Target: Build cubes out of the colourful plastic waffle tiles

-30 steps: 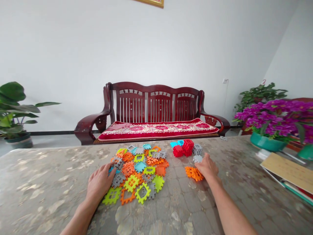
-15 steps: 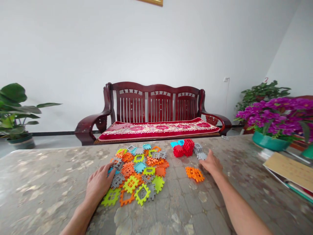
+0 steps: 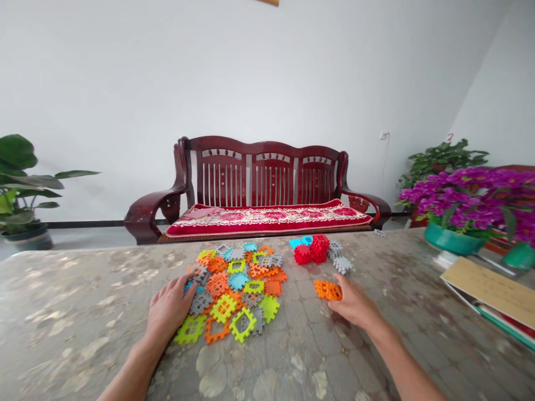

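My left hand (image 3: 170, 305) rests at the left edge of a spread heap of plastic interlocking tiles (image 3: 219, 284) in orange, lime, grey and blue. Its fingers are stretched out, with the tips by a grey tile and a blue one. Thumb and fingers of my right hand (image 3: 355, 301) close around the right end of the orange interlocking tiles (image 3: 325, 289), which lie on the table. Beyond it sit red tiles (image 3: 319, 249), grey tiles (image 3: 343, 264) and a few blue tiles (image 3: 296, 243), grouped by colour.
The table (image 3: 301, 356) has a glossy patterned cover. On the right stand purple flowers in a green pot (image 3: 453, 238) and a stack of papers or books (image 3: 493, 295). A dark red wooden bench (image 3: 271, 172) with a red cushion stands behind the table, and a leafy plant (image 3: 29, 189) at left.
My right hand has come from the grey tiles back toward me and left, onto the orange tiles, which have turned slightly. My left hand has stayed by the heap. The view has shifted a little.
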`<state>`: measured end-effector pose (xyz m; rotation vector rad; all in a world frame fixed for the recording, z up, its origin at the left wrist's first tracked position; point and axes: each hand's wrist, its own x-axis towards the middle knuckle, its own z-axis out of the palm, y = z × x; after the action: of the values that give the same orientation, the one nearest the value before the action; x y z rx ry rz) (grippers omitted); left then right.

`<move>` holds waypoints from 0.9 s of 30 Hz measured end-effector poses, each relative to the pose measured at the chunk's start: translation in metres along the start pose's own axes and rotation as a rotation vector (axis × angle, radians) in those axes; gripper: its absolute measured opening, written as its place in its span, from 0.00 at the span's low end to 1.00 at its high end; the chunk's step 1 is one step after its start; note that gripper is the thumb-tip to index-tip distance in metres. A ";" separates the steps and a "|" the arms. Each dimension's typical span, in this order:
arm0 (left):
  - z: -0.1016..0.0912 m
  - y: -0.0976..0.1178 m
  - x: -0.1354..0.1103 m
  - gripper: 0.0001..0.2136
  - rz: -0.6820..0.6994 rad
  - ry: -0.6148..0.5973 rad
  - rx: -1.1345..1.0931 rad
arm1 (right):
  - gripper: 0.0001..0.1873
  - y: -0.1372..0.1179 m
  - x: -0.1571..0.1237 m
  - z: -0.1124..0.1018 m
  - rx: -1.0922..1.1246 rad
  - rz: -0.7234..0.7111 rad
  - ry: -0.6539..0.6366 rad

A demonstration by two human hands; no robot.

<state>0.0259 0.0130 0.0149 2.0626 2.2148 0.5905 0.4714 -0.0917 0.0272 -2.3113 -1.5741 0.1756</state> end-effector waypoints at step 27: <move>0.003 -0.001 0.001 0.23 0.003 0.002 -0.001 | 0.22 -0.043 -0.002 0.012 -0.204 -0.066 0.099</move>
<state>0.0257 0.0144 0.0115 2.0657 2.2127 0.5933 0.4296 -0.0773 0.0308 -2.3721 -1.6845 -0.1197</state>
